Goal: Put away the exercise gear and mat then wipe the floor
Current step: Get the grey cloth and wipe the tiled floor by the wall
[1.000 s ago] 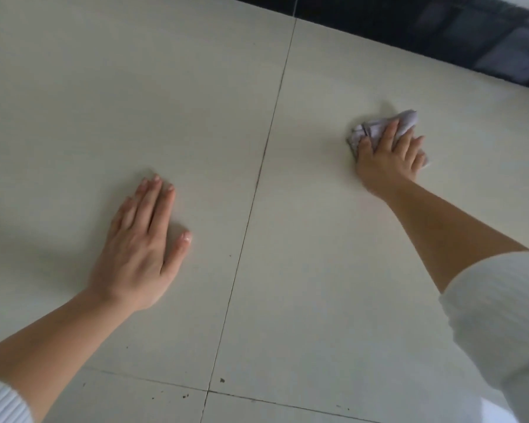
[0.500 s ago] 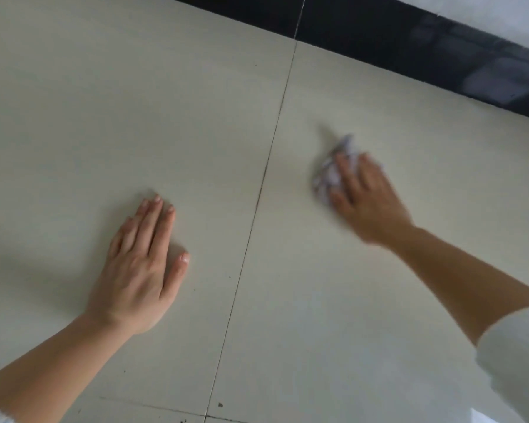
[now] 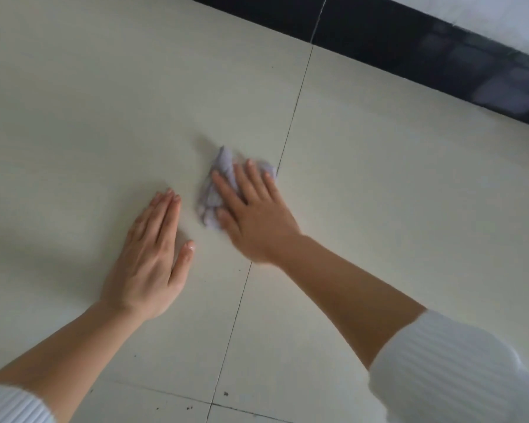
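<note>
Visibility: the right hand [image 3: 254, 215] and the cloth [image 3: 217, 181] beneath it are smeared by motion blur, so the cloth's folds and edges are hard to make out. The palm covers much of the cloth, and how far it extends under the hand cannot be told. Both arms are cut off by the lower frame edge at the white ribbed sleeves [image 3: 458, 370]. The dark skirting [image 3: 409, 47] along the far side shows only vague reflections.

Cloth: pale grey-lilac and crumpled, lying on the cream tiled floor [image 3: 379, 209]. It sits mostly on the tile left of the long grout line [image 3: 290, 129], with one corner reaching that line. It shows beyond the fingertips and on the thumb side of the right hand.

Right hand: fingers spread and nearly straight, pressing the cloth down onto the floor rather than clutching it.

Left hand [image 3: 153, 254]: laid flat on the floor with fingers straight and together, holding nothing. It is near the cloth but clear of it.

Dark specks [image 3: 225, 393] lie by the near tile joint.
</note>
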`<state>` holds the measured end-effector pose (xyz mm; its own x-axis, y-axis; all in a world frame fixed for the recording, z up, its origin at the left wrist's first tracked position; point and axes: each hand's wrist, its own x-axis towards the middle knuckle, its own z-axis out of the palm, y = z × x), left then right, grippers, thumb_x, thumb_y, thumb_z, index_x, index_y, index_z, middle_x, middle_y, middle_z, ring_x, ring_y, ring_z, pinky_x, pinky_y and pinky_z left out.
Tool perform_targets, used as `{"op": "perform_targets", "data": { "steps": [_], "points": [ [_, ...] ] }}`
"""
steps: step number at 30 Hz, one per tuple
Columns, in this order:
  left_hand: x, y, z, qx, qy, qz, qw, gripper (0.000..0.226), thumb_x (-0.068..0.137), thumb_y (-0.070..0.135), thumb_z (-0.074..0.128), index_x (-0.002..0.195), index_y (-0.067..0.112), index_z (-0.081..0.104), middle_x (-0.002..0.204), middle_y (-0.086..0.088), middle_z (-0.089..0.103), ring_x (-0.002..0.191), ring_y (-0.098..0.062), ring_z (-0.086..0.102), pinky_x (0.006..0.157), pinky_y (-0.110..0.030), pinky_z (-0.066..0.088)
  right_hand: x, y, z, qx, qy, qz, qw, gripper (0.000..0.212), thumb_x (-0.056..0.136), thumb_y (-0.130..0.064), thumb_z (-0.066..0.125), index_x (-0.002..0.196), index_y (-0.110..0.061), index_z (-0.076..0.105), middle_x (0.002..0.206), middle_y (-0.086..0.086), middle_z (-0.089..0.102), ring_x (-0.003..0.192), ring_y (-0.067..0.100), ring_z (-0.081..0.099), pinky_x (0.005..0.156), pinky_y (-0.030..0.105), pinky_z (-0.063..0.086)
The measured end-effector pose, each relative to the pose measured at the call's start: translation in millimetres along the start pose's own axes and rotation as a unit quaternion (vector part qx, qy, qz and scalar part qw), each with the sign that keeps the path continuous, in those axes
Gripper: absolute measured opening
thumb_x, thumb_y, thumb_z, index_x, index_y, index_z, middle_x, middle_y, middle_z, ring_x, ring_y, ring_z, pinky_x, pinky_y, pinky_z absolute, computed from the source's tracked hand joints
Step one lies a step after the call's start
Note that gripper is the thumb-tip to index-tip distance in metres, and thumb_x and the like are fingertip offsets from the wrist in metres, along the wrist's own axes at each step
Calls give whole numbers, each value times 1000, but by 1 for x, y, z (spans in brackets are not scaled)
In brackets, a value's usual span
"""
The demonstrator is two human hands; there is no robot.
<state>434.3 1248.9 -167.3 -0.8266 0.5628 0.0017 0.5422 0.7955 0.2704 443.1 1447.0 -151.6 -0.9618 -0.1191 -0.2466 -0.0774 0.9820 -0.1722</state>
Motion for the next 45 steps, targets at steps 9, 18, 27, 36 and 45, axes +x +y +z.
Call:
{"op": "perform_targets", "data": {
  "steps": [9, 18, 27, 36, 45],
  "points": [
    [1, -2, 0, 4, 16, 15, 1000, 64, 94, 34, 28, 139, -11, 32, 148, -26, 30, 140, -35, 26, 116, -39, 16, -95, 139, 6, -108, 7, -37, 993, 67, 99, -52, 1, 151, -15, 20, 156, 15, 20, 145, 35, 16, 117, 45, 12],
    [1, 0, 2, 39, 5, 19, 999, 69, 93, 38, 25, 138, -14, 30, 147, -30, 29, 139, -38, 25, 117, -36, 11, -98, 16, 27, 109, 71, 320, 938, 59, 101, -48, 14, 152, -27, -6, 160, 6, -13, 146, 26, -18, 117, 41, -14],
    [-15, -3, 4, 67, -49, 0, 997, 80, 90, 50, 10, 146, -7, 16, 154, -24, 13, 145, -34, 9, 118, -43, 8, -199, -62, 62, -28, -16, -95, 995, 56, 99, -47, 25, 151, -27, 17, 158, 1, 17, 147, 23, 11, 116, 40, 6],
    [-76, -4, -7, 51, -128, -3, 990, 91, 80, 62, -1, 149, 2, 0, 158, -15, -6, 146, -24, -9, 117, -33, -4, -224, 46, 46, 56, 14, 365, 929, 63, 96, -55, 2, 151, -27, -11, 161, 6, -8, 148, 22, -11, 120, 38, -6],
    [-85, 4, -16, 62, -170, -27, 983, 72, 98, 41, 29, 148, -1, -2, 157, -19, -9, 145, -28, -11, 118, -38, -5, -276, -112, 77, 23, 29, 88, 995, 58, 102, -42, 19, 153, -16, 9, 159, 8, 10, 148, 29, 1, 118, 46, 12]
  ]
}}
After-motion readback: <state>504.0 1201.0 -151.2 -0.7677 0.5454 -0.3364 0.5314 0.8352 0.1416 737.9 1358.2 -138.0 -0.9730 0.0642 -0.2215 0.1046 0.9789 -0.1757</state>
